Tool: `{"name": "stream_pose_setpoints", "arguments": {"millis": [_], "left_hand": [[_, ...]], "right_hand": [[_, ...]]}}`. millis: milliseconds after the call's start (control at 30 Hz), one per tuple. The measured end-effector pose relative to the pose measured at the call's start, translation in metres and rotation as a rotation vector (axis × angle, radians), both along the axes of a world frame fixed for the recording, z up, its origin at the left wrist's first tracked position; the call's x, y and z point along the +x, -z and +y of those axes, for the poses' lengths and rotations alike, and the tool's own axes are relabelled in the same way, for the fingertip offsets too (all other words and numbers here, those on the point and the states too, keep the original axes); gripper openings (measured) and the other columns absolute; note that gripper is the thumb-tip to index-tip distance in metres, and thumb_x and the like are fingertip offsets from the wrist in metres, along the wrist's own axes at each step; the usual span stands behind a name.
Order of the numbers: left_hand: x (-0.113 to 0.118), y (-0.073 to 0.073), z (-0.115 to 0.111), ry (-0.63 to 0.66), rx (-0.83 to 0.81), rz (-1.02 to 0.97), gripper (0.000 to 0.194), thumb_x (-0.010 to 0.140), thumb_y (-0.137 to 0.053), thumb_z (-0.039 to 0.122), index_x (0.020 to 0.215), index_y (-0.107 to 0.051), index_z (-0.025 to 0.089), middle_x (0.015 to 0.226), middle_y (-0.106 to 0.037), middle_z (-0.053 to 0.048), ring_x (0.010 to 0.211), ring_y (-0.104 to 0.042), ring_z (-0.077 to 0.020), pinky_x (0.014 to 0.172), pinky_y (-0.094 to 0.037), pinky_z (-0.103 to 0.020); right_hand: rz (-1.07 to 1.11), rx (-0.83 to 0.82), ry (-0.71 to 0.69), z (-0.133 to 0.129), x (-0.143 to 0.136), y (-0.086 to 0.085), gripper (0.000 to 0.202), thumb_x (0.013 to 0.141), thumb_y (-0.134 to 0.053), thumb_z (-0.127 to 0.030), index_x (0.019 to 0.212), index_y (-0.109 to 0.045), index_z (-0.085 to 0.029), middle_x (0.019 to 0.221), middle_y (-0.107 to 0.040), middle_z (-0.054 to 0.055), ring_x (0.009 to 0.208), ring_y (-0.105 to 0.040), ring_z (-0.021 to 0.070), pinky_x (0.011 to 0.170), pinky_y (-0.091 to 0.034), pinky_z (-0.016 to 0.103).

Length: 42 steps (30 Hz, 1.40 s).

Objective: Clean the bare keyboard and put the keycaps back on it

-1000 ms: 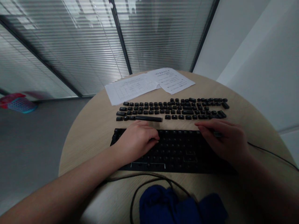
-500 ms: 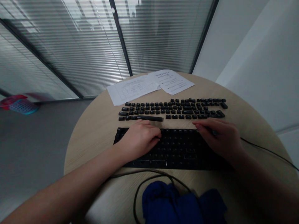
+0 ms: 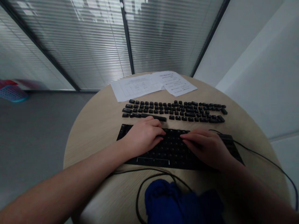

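Working on the black keyboard (image 3: pixel 163 152) with both hands, I seem to be busy with one small spot near its top row. I think this is the step of seeing to the keys one by one. The next move calls for small, careful fingertips, lined up well with a single spot, and not bumping the ones beside it.

The keyboard lies on the bench (image 3: pixel 91 137), just below the middle of the frame, right under my hands. My left hand (image 3: pixel 144 135) is bent over its left part, with the fingers curled and the thumb pointing to the middle. I cannot tell if it has anything in it. My right hand (image 3: pixel 206 144) comes in from the lower right, with thumb and finger tips close together over the keyboard's middle. I cannot tell if a tiny thing is pinched there. The tips of my two hands are near each other but do not touch.

Just above the keyboard in the frame, loose black keys (image 3: pixel 189 114) lie in rows. One long key (image 3: pixel 158 118) is just past my left hand's knuckles. Papers (image 3: pixel 137 87) lie higher up, and a blue cloth (image 3: pixel 163 202) is at the bottom.
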<state>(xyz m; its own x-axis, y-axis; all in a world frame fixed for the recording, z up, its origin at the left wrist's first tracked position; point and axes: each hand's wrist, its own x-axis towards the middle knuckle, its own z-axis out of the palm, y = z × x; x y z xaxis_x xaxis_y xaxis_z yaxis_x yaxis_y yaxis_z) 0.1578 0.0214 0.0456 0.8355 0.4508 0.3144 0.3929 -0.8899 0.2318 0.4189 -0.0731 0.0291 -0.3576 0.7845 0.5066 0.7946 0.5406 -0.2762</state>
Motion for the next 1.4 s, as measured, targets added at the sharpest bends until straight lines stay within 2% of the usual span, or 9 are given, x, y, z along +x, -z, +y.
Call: {"name": "stream_pose_setpoints", "arguments": {"millis": [233, 433, 567, 700, 800, 967, 1067, 1267, 1400], "left_hand": [[-0.001, 0.009, 0.003, 0.054, -0.046, -0.073, 0.007, 0.089, -0.072, 0.014, 0.085, -0.077, 0.019, 0.083, -0.076, -0.002, 0.080, -0.066, -0.0204, 0.080, -0.051, -0.036], [-0.001, 0.012, 0.006, 0.038, -0.096, -0.082, 0.008, 0.089, -0.072, 0.015, 0.087, -0.078, 0.019, 0.084, -0.077, -0.004, 0.081, -0.067, -0.0209, 0.082, -0.053, -0.036], [-0.009, 0.003, 0.011, 0.013, -0.125, -0.034, 0.010, 0.088, -0.071, 0.015, 0.088, -0.079, 0.020, 0.085, -0.077, -0.004, 0.087, -0.069, -0.0221, 0.082, -0.054, -0.035], [-0.023, -0.015, 0.018, -0.122, -0.107, 0.085, 0.014, 0.087, -0.068, 0.015, 0.083, -0.079, 0.023, 0.085, -0.077, -0.003, 0.087, -0.071, -0.0233, 0.079, -0.053, -0.035], [-0.029, -0.022, 0.022, -0.172, -0.125, 0.151, 0.015, 0.085, -0.067, 0.015, 0.081, -0.078, 0.024, 0.085, -0.076, -0.002, 0.085, -0.071, -0.0218, 0.078, -0.052, -0.034], [-0.031, -0.018, 0.024, -0.104, -0.084, 0.114, 0.019, 0.083, -0.072, 0.016, 0.099, -0.078, 0.024, 0.101, -0.076, -0.003, 0.101, -0.069, -0.0244, 0.090, -0.053, -0.036], [-0.031, -0.017, 0.025, -0.081, -0.084, 0.113, 0.021, 0.083, -0.074, 0.016, 0.101, -0.078, 0.023, 0.105, -0.076, -0.004, 0.105, -0.068, -0.0248, 0.096, -0.052, -0.038], [-0.029, -0.017, 0.025, -0.083, -0.142, 0.130, 0.023, 0.084, -0.072, 0.015, 0.104, -0.078, 0.024, 0.111, -0.076, -0.004, 0.105, -0.069, -0.0224, 0.098, -0.053, -0.035], [-0.029, -0.017, 0.025, -0.079, -0.162, 0.156, 0.022, 0.084, -0.071, 0.015, 0.103, -0.078, 0.023, 0.107, -0.077, -0.004, 0.101, -0.071, -0.0222, 0.094, -0.053, -0.035]], "right_hand": [[-0.022, -0.088, -0.002, 0.011, -0.030, -0.001, 0.017, 0.094, -0.064, -0.016, 0.102, -0.079, -0.022, 0.095, -0.080, 0.005, 0.086, -0.075, 0.0197, 0.079, -0.058, 0.032], [0.012, -0.111, -0.041, 0.032, -0.045, 0.004, 0.011, 0.090, -0.072, -0.019, 0.099, -0.078, -0.022, 0.090, -0.079, 0.004, 0.082, -0.073, 0.0199, 0.076, -0.059, 0.032], [0.028, -0.039, -0.045, 0.035, -0.049, 0.012, 0.006, 0.091, -0.073, -0.021, 0.094, -0.078, -0.022, 0.090, -0.079, 0.005, 0.082, -0.074, 0.0199, 0.076, -0.059, 0.032], [0.020, 0.017, -0.074, 0.032, -0.049, 0.017, 0.005, 0.092, -0.073, -0.020, 0.094, -0.077, -0.022, 0.099, -0.081, 0.005, 0.086, -0.075, 0.0198, 0.082, -0.060, 0.034], [0.025, 0.037, -0.099, 0.031, -0.048, 0.019, 0.006, 0.093, -0.073, -0.019, 0.093, -0.077, -0.023, 0.101, -0.082, 0.003, 0.085, -0.076, 0.0184, 0.081, -0.060, 0.033], [0.033, 0.054, -0.079, 0.031, -0.049, 0.020, 0.007, 0.094, -0.072, -0.019, 0.093, -0.078, -0.022, 0.097, -0.082, 0.003, 0.079, -0.075, 0.0179, 0.077, -0.061, 0.032], [0.044, 0.032, -0.081, 0.031, -0.049, 0.019, 0.010, 0.096, -0.069, -0.020, 0.094, -0.079, -0.023, 0.098, -0.082, 0.003, 0.080, -0.076, 0.0177, 0.077, -0.062, 0.032], [0.032, 0.008, -0.085, 0.031, -0.048, 0.019, 0.011, 0.095, -0.070, -0.021, 0.094, -0.080, -0.023, 0.097, -0.082, 0.003, 0.082, -0.076, 0.0184, 0.079, -0.062, 0.032], [0.029, -0.030, -0.085, 0.032, -0.048, 0.019, 0.013, 0.095, -0.069, -0.019, 0.092, -0.080, -0.023, 0.098, -0.082, 0.003, 0.083, -0.076, 0.0187, 0.081, -0.062, 0.033]]}}
